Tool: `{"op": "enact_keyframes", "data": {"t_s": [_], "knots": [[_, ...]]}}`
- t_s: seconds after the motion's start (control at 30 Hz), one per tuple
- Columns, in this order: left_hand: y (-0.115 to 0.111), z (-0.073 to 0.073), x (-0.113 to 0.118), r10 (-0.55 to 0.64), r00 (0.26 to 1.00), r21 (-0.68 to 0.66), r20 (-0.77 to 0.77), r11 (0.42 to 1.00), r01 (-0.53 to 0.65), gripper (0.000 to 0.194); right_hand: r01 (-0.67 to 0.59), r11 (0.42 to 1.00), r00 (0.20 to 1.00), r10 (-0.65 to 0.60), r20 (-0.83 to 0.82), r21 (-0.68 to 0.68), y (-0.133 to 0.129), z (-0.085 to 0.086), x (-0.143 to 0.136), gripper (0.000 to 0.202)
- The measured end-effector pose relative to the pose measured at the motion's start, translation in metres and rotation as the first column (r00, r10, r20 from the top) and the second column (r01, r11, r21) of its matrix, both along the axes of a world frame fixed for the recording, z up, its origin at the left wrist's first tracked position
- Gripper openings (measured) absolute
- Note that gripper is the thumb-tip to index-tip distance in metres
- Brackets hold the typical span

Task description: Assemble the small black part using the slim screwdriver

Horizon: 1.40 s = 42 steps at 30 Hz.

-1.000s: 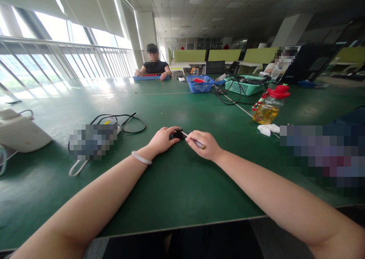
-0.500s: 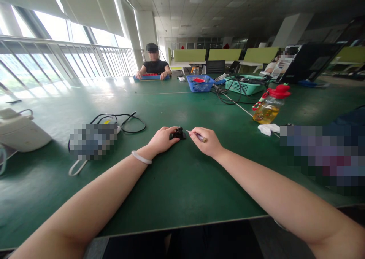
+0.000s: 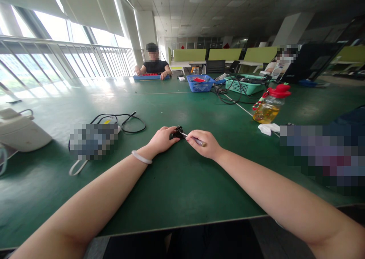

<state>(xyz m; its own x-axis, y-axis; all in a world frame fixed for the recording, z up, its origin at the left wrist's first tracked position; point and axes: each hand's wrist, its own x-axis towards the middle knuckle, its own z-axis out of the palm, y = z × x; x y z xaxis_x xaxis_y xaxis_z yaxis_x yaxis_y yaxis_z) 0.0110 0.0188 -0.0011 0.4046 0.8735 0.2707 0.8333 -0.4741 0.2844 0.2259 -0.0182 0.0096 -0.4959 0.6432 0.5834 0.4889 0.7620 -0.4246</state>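
Yellow label (image 3: 107, 122): writing too small to read
Left hand (image 3: 161, 139): fingers pinching the black part (image 3: 179, 132) on the worktop (image 3: 176, 186)
Right hand (image 3: 207, 145): fingers pinching the slim tool (image 3: 199, 141), its tip now at the part, previously apart
Blue basket (image 3: 199, 86): red item (image 3: 199, 80)
Green basket (image 3: 244, 88): dark cables (image 3: 242, 78)
Bottle (image 3: 267, 112): amber liquid

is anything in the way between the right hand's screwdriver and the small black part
Nothing visible: the shaft of the screwdriver in the right hand reaches straight to the black part, and the left hand grips its far side.
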Motion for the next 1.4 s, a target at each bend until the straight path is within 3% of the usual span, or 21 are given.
{"op": "enact_keyframes", "data": {"t_s": [0.2, 0.37, 0.5, 1.03, 1.27, 1.4], "knots": [[-0.001, 0.001, 0.000, -0.037, 0.999, -0.004, 0.009, 0.999, 0.037, 0.046, 0.104, 0.993, 0.985, -0.110, -0.134, -0.050, 0.003, 0.000, 0.001, 0.027], [0.000, 0.000, -0.001, -0.034, 0.999, -0.002, 0.007, 0.999, 0.034, 0.044, 0.102, 0.949, 0.919, -0.204, -0.337, -0.297, 0.014, -0.011, 0.000, 0.036], [0.001, 0.000, -0.001, -0.043, 0.999, -0.006, 0.014, 0.999, 0.043, 0.043, 0.041, 0.908, 0.905, -0.210, -0.369, -0.417, 0.020, -0.017, -0.001, 0.040], [0.001, 0.002, -0.002, -0.098, 0.995, 0.007, -0.003, 0.995, 0.098, 0.045, 0.111, 0.968, 0.974, -0.151, -0.169, -0.227, 0.004, 0.000, 0.000, 0.036], [-0.002, 0.004, 0.000, -0.143, 0.990, 0.001, 0.011, 0.990, 0.143, 0.046, -0.032, 0.976, 0.993, 0.007, -0.117, -0.216, -0.001, 0.002, 0.000, 0.034], [-0.003, 0.004, 0.000, -0.137, 0.990, -0.009, 0.019, 0.990, 0.138, 0.046, -0.049, 0.980, 0.993, 0.027, -0.111, -0.194, -0.002, 0.004, 0.000, 0.034]]}}
